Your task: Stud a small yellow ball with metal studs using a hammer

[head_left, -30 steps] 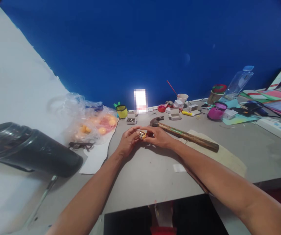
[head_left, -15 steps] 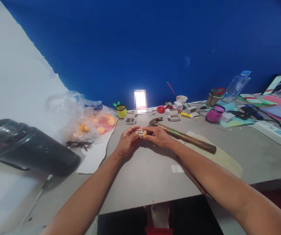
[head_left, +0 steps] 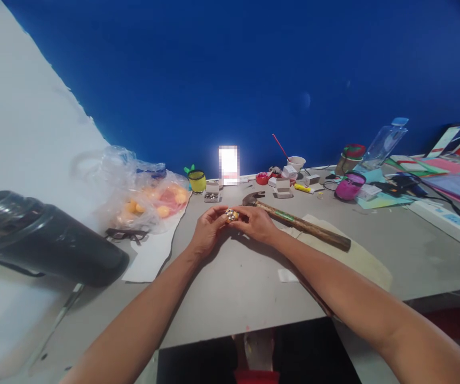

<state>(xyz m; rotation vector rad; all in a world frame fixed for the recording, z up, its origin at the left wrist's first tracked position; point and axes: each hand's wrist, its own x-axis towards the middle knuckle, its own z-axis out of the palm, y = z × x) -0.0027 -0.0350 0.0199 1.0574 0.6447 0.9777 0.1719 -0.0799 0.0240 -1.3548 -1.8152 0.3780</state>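
Metallic gold trinket (head_left: 231,215) pinched between left hand (head_left: 206,234), right hand (head_left: 256,224) — axis unclear, blurred.

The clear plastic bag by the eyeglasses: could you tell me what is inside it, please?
Inside the plastic bag, orange round pieces and something pink show; crumpled film hides the rest.

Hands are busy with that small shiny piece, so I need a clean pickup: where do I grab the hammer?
Take the hammer by its wooden handle near the right-hand end, from above. It lies flat and slanted on the table, and its head sits just behind the right hand holding the small shiny piece.
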